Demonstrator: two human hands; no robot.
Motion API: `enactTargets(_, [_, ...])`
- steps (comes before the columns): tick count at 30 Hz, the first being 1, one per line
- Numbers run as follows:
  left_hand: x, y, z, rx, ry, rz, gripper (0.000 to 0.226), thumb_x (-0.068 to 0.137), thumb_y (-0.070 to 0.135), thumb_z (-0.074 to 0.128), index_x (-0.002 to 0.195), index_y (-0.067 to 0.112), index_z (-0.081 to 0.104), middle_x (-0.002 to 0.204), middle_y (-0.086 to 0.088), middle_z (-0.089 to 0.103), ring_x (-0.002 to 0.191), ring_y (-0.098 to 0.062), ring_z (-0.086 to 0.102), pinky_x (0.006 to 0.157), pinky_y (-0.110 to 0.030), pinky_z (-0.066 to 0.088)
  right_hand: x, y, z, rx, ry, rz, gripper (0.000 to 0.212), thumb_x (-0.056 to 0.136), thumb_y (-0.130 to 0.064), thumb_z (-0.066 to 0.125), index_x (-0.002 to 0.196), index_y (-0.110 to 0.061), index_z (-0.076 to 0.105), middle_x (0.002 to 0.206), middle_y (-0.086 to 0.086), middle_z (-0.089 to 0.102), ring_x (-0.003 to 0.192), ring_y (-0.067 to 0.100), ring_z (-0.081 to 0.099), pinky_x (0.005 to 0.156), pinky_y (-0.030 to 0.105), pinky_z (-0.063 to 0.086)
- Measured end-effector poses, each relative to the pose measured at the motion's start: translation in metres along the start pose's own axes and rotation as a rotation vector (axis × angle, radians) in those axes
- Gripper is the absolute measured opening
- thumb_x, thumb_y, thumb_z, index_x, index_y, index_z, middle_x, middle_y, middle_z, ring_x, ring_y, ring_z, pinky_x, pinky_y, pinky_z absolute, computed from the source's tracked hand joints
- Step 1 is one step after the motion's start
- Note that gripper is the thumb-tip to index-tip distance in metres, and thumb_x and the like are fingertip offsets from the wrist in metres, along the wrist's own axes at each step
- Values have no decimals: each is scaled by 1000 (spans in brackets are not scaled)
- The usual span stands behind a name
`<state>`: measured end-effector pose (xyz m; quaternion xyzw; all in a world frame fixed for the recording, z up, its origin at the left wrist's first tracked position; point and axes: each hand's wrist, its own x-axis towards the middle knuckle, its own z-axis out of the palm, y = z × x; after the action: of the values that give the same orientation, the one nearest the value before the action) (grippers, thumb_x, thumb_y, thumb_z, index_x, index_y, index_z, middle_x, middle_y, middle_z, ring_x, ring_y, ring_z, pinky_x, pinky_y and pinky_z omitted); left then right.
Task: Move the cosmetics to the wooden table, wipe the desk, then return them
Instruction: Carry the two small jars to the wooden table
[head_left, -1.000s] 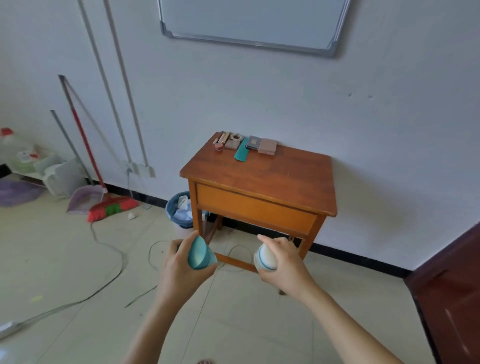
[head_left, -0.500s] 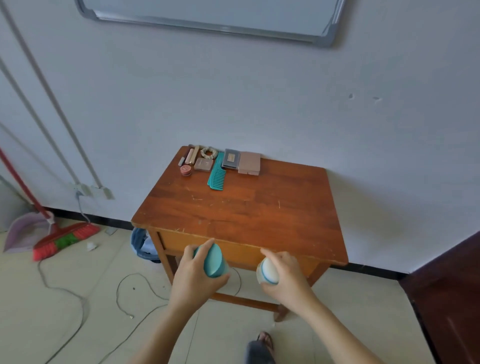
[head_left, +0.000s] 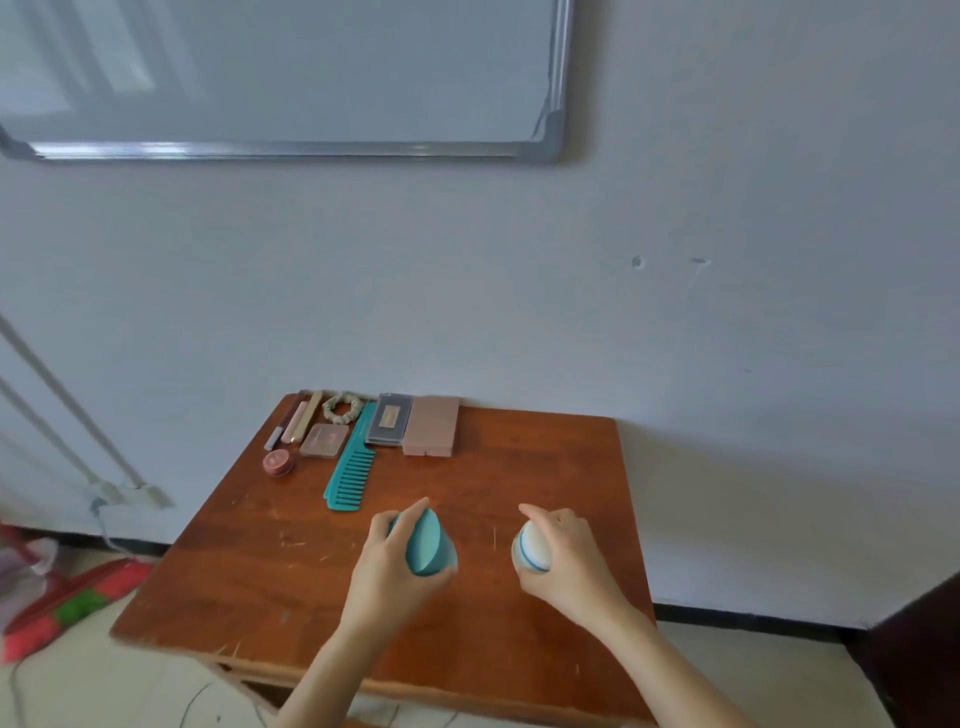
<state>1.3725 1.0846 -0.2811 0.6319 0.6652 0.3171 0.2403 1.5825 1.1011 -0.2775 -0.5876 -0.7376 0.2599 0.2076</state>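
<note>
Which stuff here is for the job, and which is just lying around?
For the job:
left hand holding the teal cone
right hand holding the white egg-shaped case
teal comb, pink palette, round pot
wooden table

Just lying about:
whiteboard on the wall
red broom on the floor

Wooden table (head_left: 545, 467) right half bare; cosmetics (head_left: 358, 436) crowd back-left.

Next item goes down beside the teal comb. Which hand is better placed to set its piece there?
Left, probably. The left hand holds the teal sponge just short of the teal comb; the right hand, gripping the white case, is farther right.
</note>
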Motion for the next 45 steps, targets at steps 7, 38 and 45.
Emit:
enactTargets(7, [57, 5, 30, 86, -72, 56, 81, 70, 38, 75, 137, 33, 31, 120, 11, 35, 103, -4, 41, 80, -12, 42, 35, 24, -12, -16, 20, 38, 68, 81, -27, 64, 138, -33, 29, 123, -5, 39, 107, 7, 32, 90, 16, 34])
enactTargets(38, [252, -9, 88, 340, -251, 175, 74, 79, 38, 60, 142, 29, 21, 136, -4, 26, 123, -22, 35, 89, -29, 46, 153, 56, 12, 26, 11, 260, 70, 78, -25, 62, 138, -33, 28, 109, -10, 29, 103, 6, 27, 92, 17, 31])
enactTargets(45, [259, -12, 95, 341, -201, 114, 70, 80, 39, 60, 140, 26, 26, 138, -7, 23, 123, -25, 32, 93, -30, 43, 176, 58, 19, -36, 10, 247, 70, 77, -24, 62, 138, -30, 29, 114, -8, 34, 102, 8, 29, 91, 17, 27])
